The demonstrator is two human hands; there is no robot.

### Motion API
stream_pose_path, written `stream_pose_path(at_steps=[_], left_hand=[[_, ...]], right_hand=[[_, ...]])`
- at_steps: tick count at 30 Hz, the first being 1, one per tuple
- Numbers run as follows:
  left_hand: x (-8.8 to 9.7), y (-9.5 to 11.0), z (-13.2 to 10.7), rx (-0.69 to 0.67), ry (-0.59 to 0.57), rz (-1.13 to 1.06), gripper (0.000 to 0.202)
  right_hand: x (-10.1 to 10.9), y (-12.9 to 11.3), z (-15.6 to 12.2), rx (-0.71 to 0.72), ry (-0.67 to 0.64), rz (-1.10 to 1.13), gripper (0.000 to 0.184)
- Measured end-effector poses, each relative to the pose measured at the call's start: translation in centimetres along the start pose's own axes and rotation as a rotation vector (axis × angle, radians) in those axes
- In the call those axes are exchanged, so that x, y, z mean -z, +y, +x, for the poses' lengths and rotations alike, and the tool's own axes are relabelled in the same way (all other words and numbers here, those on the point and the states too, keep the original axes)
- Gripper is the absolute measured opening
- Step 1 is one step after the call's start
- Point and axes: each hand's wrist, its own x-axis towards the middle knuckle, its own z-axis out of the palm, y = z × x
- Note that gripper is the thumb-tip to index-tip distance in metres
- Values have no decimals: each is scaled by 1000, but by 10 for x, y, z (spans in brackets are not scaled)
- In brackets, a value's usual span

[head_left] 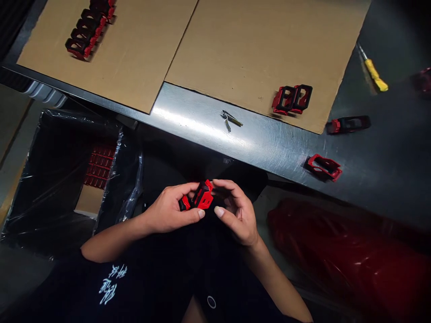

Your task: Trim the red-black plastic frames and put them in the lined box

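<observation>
Over my lap, below the edge of the metal table (202, 123), both hands meet on a small red and black plastic part (201, 196). My left hand (171, 210) is closed on its left side, thumb under it. My right hand (235, 211) curls around its right side, fingers bent over the black end. On the table lie more parts of the same kind: a pair (292, 99) on the cardboard (256, 49), one (346, 124) just off it, and one (323, 166) near the table's edge.
A row of finished parts (88, 28) stands on the left cardboard sheet. A small metal tool (230, 119) lies on the bare steel. A yellow-handled screwdriver (373, 69) lies at right. A bag-lined box (67, 170) holding red parts sits at left, a red bag (346, 251) at right.
</observation>
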Motion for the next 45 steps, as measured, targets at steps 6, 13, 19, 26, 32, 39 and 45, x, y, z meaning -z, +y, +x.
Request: stream_pose_path(at_steps=[6,13,19,26,32,39,45], left_hand=[[-2,-2,0,-103,30,167,48],[-2,-14,-1,-330,114,356,48],[2,-15,0,-438,126,499,42],[4,-19,1,-467,137,582,41],[6,-21,2,-510,159,678,45],[9,-24,2,-589,221,792,43],[9,-25,3,-508,272,499,56]], right_hand=[[-3,-1,1,-90,-7,209,24],[-6,-7,0,-121,-81,374,19],[-7,-13,-1,-160,-101,359,23],[-8,-13,-1,-149,-138,342,21],[-9,-13,-2,-155,-122,311,19],[-12,-11,-3,-96,-101,157,6],[-14,-11,-3,95,-51,18,4]])
